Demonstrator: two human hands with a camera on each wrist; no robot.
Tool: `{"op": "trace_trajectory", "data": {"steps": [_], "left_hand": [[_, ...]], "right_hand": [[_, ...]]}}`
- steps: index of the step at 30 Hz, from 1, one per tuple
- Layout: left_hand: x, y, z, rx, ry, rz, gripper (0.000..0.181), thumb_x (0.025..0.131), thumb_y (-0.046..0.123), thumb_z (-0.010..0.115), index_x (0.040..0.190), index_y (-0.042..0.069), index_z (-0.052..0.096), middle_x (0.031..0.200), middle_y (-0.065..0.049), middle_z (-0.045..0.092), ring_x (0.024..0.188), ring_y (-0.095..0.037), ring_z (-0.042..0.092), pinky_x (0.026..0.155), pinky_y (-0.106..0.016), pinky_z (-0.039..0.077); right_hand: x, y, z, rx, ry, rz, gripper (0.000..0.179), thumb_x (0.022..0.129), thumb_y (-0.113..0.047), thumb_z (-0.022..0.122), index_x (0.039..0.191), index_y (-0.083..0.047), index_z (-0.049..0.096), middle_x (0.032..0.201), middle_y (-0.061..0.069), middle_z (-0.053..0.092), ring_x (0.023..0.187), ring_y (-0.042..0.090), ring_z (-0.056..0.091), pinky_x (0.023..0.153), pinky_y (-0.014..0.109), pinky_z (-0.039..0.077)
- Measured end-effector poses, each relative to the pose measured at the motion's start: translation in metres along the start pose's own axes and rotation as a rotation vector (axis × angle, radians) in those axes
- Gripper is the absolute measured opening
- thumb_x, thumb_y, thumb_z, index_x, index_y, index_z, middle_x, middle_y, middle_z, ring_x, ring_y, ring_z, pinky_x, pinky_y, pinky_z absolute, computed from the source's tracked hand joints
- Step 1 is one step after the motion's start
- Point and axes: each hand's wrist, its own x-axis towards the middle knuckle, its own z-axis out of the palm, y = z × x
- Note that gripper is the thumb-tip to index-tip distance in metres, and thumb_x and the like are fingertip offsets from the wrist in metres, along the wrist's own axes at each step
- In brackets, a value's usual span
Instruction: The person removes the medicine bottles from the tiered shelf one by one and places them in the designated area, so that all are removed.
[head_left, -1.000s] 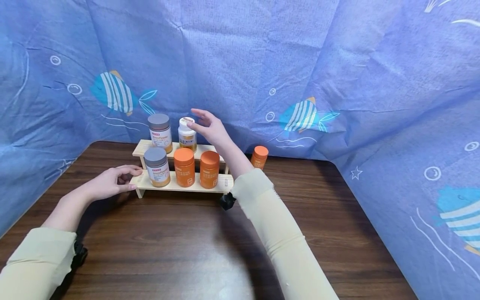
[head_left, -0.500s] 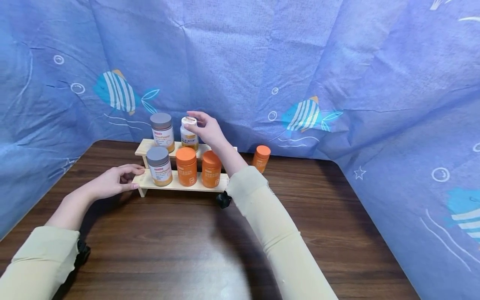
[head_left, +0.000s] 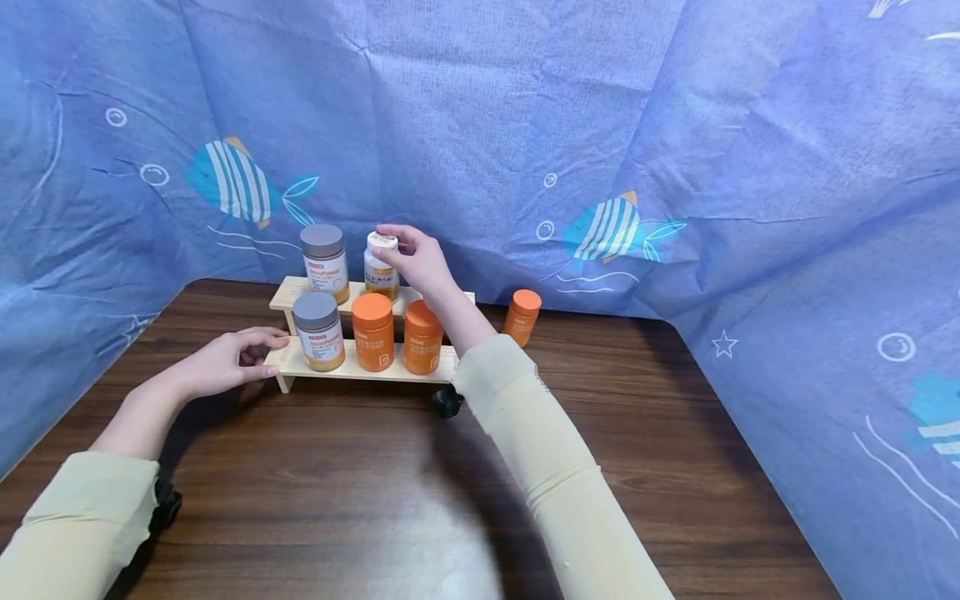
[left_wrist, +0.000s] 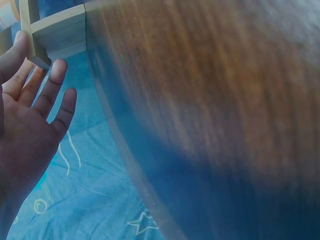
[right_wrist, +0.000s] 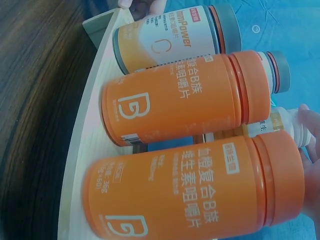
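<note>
At the left end of the two-tier wooden stand (head_left: 286,356), my left hand (head_left: 225,360) grips the lower board between thumb and fingers; the left wrist view shows the thumb (left_wrist: 16,56) against the board's end. My right hand (head_left: 422,265) reaches over the front row and pinches the cap of a white supplement bottle (head_left: 381,282) on the upper tier. Left of that bottle stands a grey-lidded jar (head_left: 326,271). The lower tier carries another grey-lidded jar (head_left: 321,342) and two orange jars, one in the middle (head_left: 373,343) and one to its right (head_left: 422,346).
A smaller orange bottle (head_left: 522,318) stands on the dark wooden table (head_left: 337,483) behind the right forearm. Blue cloth (head_left: 480,125) with fish prints hangs close behind the stand and along both sides.
My right fingers have closed in on the white bottle's cap, and the bottle has shifted slightly right along the upper tier. My left hand stays at the stand's end.
</note>
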Motion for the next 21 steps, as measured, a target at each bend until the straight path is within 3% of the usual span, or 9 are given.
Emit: {"op": "trace_trajectory", "data": {"steps": [15,21], "left_hand": [[-0.001,-0.001,0.000,-0.001,0.008,0.006,0.040,0.085,0.014,0.070,0.120,-0.002,0.059,0.127,-0.023,0.055,0.080,-0.002,0.057,0.071,-0.029,0.050],[0.000,-0.004,0.001,-0.001,0.015,0.017,0.040,0.084,0.013,0.071,0.119,-0.001,0.060,0.126,-0.022,0.055,0.079,-0.001,0.057,0.070,-0.026,0.049]], "right_hand": [[-0.006,-0.010,-0.024,-0.009,0.009,-0.049,0.038,0.086,-0.027,0.070,0.123,-0.020,0.062,0.124,-0.005,0.060,0.112,0.010,0.053,0.095,0.032,0.044],[-0.010,-0.017,-0.039,0.016,-0.005,-0.054,0.038,0.086,-0.027,0.070,0.123,-0.021,0.062,0.126,-0.005,0.059,0.116,0.011,0.052,0.101,0.036,0.039]]}}
